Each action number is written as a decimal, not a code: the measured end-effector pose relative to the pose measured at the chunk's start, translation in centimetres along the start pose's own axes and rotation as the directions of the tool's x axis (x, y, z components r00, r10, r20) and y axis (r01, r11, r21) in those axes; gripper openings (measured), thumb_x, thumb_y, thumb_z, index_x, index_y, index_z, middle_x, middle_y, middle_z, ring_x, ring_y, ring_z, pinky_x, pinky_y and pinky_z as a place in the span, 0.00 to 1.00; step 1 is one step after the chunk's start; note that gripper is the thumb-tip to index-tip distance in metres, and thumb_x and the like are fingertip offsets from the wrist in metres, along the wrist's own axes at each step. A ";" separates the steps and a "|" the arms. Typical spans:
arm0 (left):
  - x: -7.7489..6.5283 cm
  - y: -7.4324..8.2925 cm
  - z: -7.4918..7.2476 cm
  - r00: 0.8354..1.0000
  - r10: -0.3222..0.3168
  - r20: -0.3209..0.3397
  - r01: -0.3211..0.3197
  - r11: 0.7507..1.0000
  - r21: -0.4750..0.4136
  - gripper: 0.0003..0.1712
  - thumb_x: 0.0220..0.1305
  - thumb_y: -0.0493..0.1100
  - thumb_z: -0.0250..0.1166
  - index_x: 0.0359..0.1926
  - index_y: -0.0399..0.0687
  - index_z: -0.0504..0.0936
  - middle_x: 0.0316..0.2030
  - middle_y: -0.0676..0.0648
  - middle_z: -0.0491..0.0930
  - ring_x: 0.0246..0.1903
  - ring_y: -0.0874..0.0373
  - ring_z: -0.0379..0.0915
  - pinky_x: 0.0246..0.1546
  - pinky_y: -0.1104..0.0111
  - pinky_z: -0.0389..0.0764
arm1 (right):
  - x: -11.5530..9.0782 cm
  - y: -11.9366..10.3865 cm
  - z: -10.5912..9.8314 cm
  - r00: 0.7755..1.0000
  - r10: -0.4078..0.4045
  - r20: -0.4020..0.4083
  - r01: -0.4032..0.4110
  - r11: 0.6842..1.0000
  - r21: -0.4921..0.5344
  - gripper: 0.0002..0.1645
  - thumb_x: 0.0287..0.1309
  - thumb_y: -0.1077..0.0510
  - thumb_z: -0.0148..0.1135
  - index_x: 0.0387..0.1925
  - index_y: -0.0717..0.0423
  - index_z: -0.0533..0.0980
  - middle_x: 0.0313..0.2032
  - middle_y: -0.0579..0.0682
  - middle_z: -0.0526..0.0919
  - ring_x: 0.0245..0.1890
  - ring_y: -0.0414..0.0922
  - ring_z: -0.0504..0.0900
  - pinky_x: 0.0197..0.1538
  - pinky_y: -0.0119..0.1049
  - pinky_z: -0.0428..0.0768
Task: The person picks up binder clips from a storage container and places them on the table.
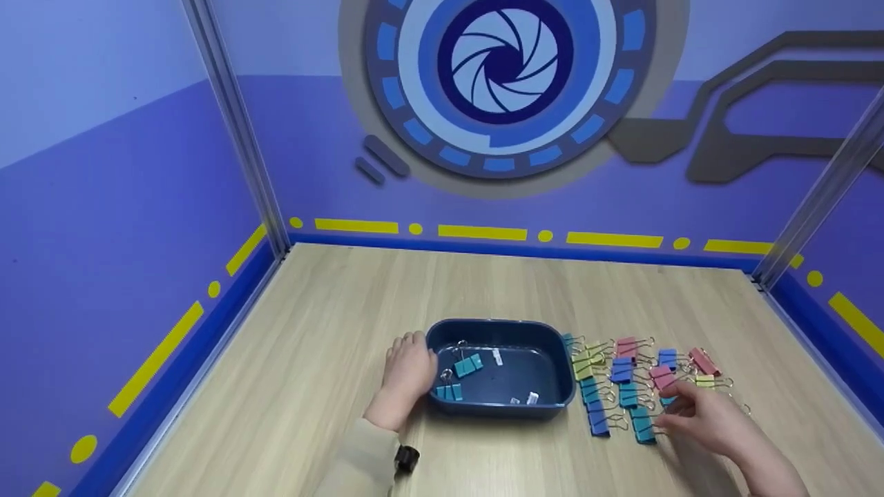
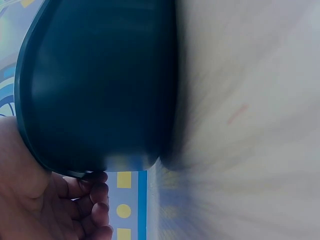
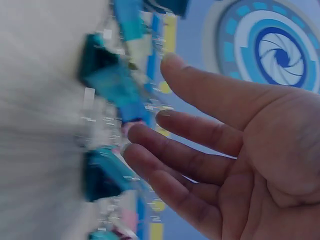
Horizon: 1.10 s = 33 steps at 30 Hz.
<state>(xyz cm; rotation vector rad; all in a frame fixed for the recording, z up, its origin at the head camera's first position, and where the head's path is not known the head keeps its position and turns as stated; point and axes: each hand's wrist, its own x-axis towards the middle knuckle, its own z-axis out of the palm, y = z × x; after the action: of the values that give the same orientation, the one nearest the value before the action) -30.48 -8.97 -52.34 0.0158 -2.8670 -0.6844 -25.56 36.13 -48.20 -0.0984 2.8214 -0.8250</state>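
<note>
A dark blue plastic bin (image 1: pixel 501 409) sits on the table with two teal binder clips (image 1: pixel 468 365) inside, near its left end. My left hand (image 1: pixel 409 366) rests against the bin's left rim; in the left wrist view its loosely bent fingers (image 2: pixel 100 192) lie beside the rim, and the thumb is hidden. My right hand (image 1: pixel 708 417) reaches over the binder clips to the right of the bin, nearest a teal binder clip (image 1: pixel 643 425). Its thumb and fingers stand apart with nothing between them in the right wrist view, where a teal binder clip (image 3: pixel 102 175) is close by.
Several blue, teal, yellow and pink binder clips (image 1: pixel 599 419) lie in rough rows right of the bin, some touching its wall. Small white tags (image 1: pixel 532 398) lie on the bin floor. Blue panels (image 1: pixel 311 152) and metal posts (image 1: pixel 238 131) border the wooden table (image 1: pixel 331 297).
</note>
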 end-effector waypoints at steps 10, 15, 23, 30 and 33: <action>0.0 -0.1 -0.1 1.000 -0.001 -0.004 0.001 1.000 0.001 0.19 0.71 0.43 0.59 0.54 0.32 0.77 0.49 0.35 0.80 0.51 0.40 0.74 0.53 0.49 0.74 | 0.4 -4.0 -0.9 0.978 -0.198 -0.060 0.201 0.979 0.034 0.16 0.60 0.59 0.71 0.50 0.58 0.84 0.42 0.51 0.88 0.40 0.41 0.84 0.42 0.27 0.81; 0.0 0.0 -0.1 1.000 0.010 -0.005 -0.010 1.000 -0.001 0.19 0.70 0.42 0.59 0.54 0.31 0.77 0.49 0.34 0.80 0.51 0.39 0.74 0.53 0.49 0.74 | 1.7 -6.6 -0.1 0.923 -0.373 -0.093 0.379 0.923 0.057 0.11 0.61 0.63 0.70 0.46 0.54 0.85 0.43 0.50 0.89 0.41 0.39 0.85 0.44 0.29 0.83; 0.1 0.0 -0.2 1.000 0.021 -0.016 -0.021 1.000 -0.001 0.19 0.70 0.42 0.59 0.53 0.31 0.77 0.49 0.34 0.80 0.51 0.39 0.74 0.51 0.49 0.74 | 4.2 -11.5 1.8 0.833 -0.553 -0.033 0.554 0.830 0.064 0.14 0.60 0.68 0.67 0.44 0.49 0.86 0.45 0.48 0.90 0.46 0.46 0.88 0.50 0.42 0.86; 0.0 0.0 -0.1 1.000 0.002 0.008 -0.002 1.000 -0.011 0.20 0.71 0.43 0.59 0.56 0.31 0.76 0.52 0.34 0.80 0.53 0.39 0.74 0.54 0.49 0.73 | 6.6 -15.2 4.7 0.694 -0.719 0.040 0.718 0.695 0.045 0.15 0.59 0.69 0.67 0.46 0.53 0.86 0.45 0.48 0.90 0.47 0.46 0.88 0.52 0.45 0.85; 0.1 -0.1 0.1 1.000 -0.003 0.013 0.003 1.000 -0.012 0.20 0.71 0.43 0.58 0.56 0.32 0.76 0.52 0.34 0.80 0.54 0.40 0.74 0.54 0.49 0.73 | 7.5 -16.7 6.1 0.637 -0.768 0.067 0.767 0.640 0.040 0.15 0.58 0.70 0.68 0.46 0.53 0.86 0.45 0.48 0.90 0.47 0.46 0.88 0.51 0.46 0.85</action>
<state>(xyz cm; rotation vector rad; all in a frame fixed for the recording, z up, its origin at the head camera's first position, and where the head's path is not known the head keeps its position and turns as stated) -30.54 -9.00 -52.42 0.0137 -2.8753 -0.7043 -31.50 17.95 -45.48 -1.3912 2.6370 -0.9287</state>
